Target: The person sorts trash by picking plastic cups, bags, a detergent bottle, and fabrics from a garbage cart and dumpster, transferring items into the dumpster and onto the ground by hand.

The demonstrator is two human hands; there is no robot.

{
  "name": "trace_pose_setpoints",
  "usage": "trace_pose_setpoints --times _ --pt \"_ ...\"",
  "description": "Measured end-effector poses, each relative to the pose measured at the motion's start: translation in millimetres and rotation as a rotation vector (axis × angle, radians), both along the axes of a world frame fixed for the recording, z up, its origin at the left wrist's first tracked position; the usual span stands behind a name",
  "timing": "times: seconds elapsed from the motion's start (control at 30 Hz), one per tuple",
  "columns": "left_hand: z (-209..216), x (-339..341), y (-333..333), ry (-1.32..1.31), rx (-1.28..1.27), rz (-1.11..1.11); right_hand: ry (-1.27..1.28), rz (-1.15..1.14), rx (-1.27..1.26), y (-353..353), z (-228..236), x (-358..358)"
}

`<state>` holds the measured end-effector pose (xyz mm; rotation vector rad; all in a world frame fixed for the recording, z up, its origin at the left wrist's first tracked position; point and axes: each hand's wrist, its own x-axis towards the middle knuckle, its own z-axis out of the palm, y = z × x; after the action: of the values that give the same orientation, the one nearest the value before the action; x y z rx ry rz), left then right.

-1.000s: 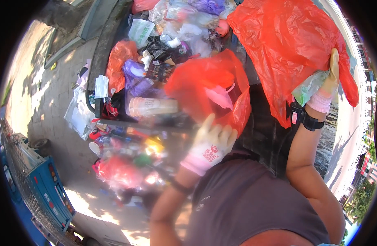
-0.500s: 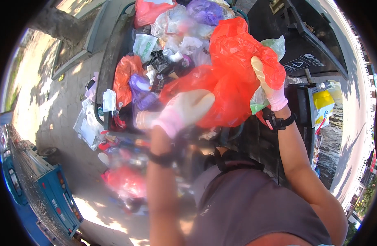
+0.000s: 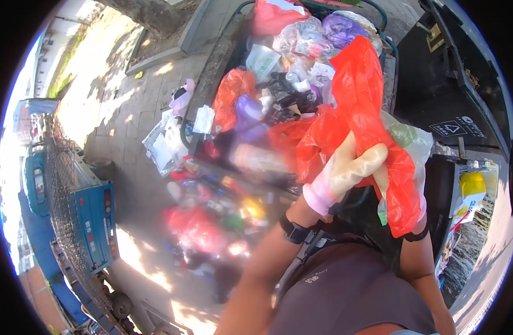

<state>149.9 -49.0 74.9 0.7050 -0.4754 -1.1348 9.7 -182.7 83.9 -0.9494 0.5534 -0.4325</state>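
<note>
Clearly, the left hand (image 3: 347,166) grips red plastic (image 3: 363,114)

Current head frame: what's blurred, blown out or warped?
Head view: litter pile smeared and hazy; red bag crisp up top, softer at lower left; left hand fairly sharp; sunlit ground washed out by glare; fisheye bends edges toward rim, corners black.

The red bag (image 3: 360,84) looks thin, glossy, creased plastic. Touching it, the left glove (image 3: 346,170): smooth coating, pink cloth cuff. Right of it, a smooth black plastic bin (image 3: 429,92).
</note>
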Motion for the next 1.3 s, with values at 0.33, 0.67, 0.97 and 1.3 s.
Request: trace_pose_setpoints --times 0.33,0.67,0.97,1.3 --pt "4.3 -53.7 54.6 0.397 0.09 0.847 -0.039 0.713 -1.429 16.2 -7.2 -2.9" --pt "-22.2 -88.0 226.0 -0.107 0.388 1.516 0.194 0.462 -0.943 22.6 -6.6 -13.6" --pt "-177.8 -158.2 459.8 -0.065 0.852 1.695 0.18 0.354 -0.746 80.1 2.3 -11.9" --pt "-197.4 -322.5 636.8 0.406 1.279 2.108 0.048 0.456 -0.794 197.0 15.8 56.0"
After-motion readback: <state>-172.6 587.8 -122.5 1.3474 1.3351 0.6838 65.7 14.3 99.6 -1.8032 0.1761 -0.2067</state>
